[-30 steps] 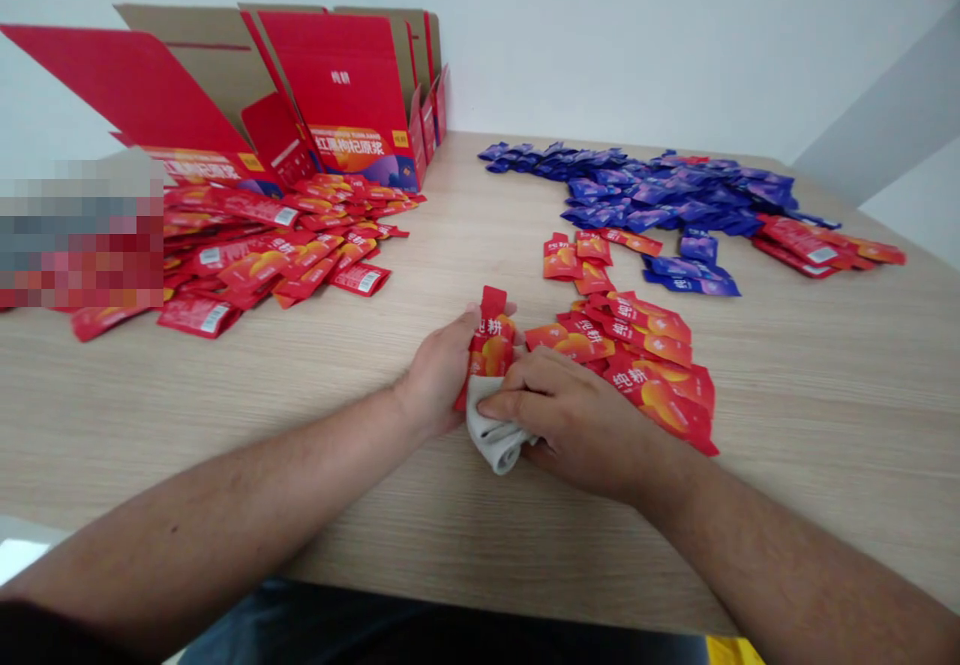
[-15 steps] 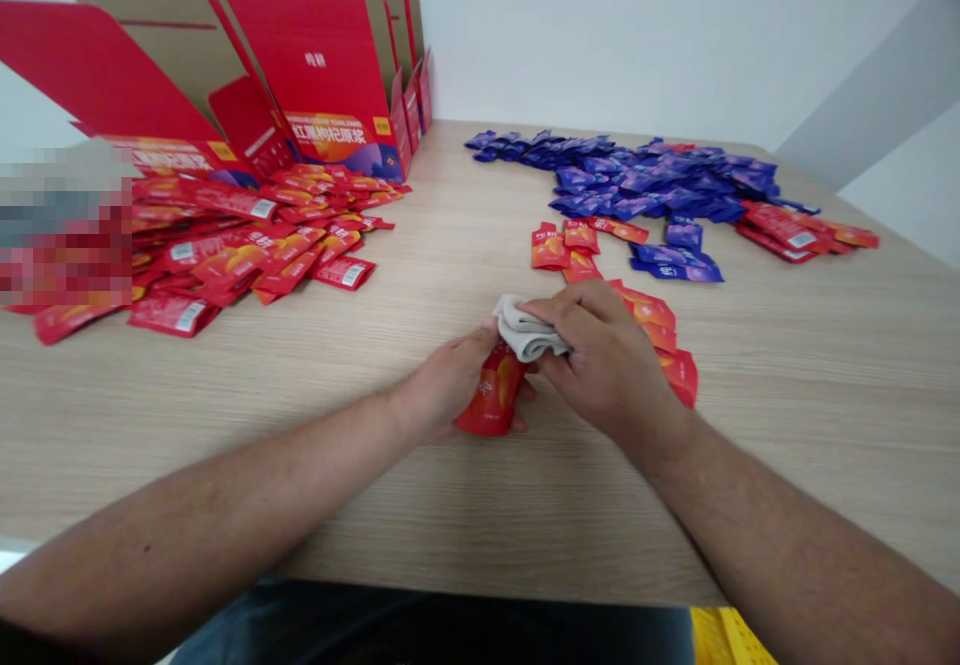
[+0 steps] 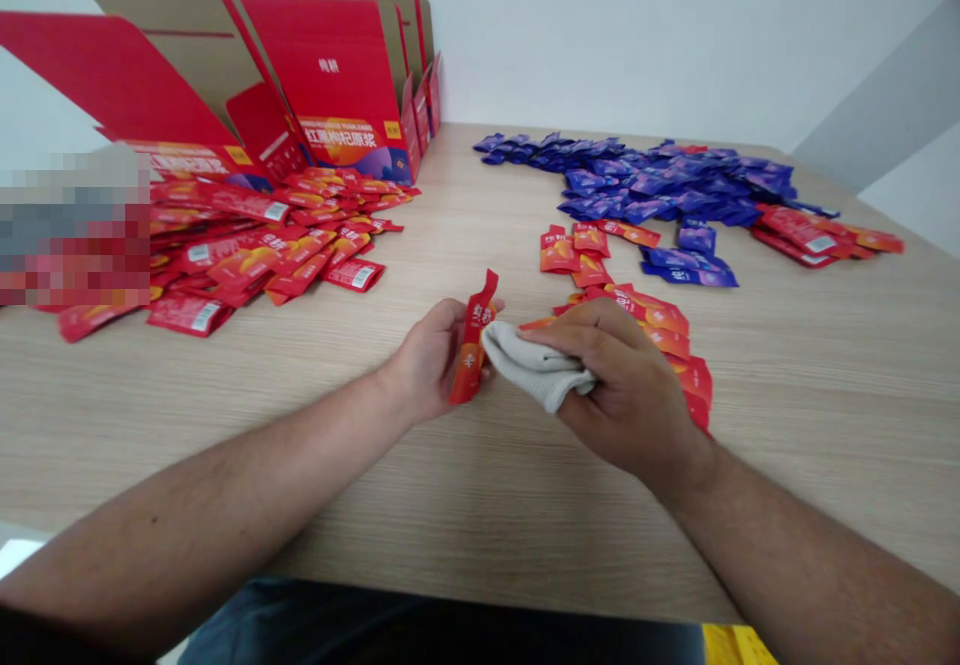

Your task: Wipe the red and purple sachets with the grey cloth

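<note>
On a wood-grain table (image 3: 480,515), seen from the head camera, the left hand (image 3: 431,360) is half closed, its thumb and fingers pinching a single red sachet (image 3: 472,337) that stands nearly upright and tilts slightly. The right hand (image 3: 622,385) is curled around a folded grey cloth (image 3: 534,365), whose tip lies at the sachet's face, touching it or just beside it; the view does not settle which. Just beyond the right hand lies a loose heap (image 3: 660,330) of similar sachets. A purple spread (image 3: 660,180) lies far right, with a smaller red group (image 3: 799,235) at its right end. A larger red pile (image 3: 270,230) lies far left, partly hidden by a pixelated patch (image 3: 75,230), in front of opened red cartons (image 3: 330,75). Judged risks: the thin sachet, held at one spot, could slip or buckle under cloth pressure, and a hard rub could strain its seal. The cloth or right wrist could also nudge the nearby heap, and loose sachets could then slide into the other groups. The cartons carry the mark 纯耕 and a partly legible line ending 枸杞原浆; the sachet's print is less clear, and the white barcode labels (image 3: 362,277) are too small to read.
</note>
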Action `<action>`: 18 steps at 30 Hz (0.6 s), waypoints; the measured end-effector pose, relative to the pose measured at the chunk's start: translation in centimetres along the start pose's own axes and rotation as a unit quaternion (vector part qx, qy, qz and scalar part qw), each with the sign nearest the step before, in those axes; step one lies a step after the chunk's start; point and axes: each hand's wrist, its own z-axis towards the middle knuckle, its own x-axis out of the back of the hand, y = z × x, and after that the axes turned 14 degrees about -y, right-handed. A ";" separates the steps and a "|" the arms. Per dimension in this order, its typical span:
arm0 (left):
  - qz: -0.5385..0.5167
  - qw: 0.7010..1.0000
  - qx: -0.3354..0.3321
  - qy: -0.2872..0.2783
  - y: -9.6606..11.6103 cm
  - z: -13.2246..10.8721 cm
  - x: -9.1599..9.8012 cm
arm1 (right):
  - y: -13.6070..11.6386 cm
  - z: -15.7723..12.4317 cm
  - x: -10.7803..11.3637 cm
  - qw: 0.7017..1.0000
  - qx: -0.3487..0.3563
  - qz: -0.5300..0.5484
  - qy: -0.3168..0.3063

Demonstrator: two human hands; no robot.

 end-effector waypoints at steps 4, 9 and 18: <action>0.074 0.996 -0.024 -0.040 -0.6 0.3 0.0 | 0.4 0.2 0.8 0.996 -0.062 -0.049 0.045; 0.124 0.991 -0.026 -0.035 -1.5 0.2 -0.3 | 1.3 0.3 0.4 0.993 -0.037 -0.105 0.027; 0.150 0.982 -0.088 0.069 -2.0 0.7 -0.9 | 0.8 0.1 -1.5 0.972 0.003 -0.155 -0.175</action>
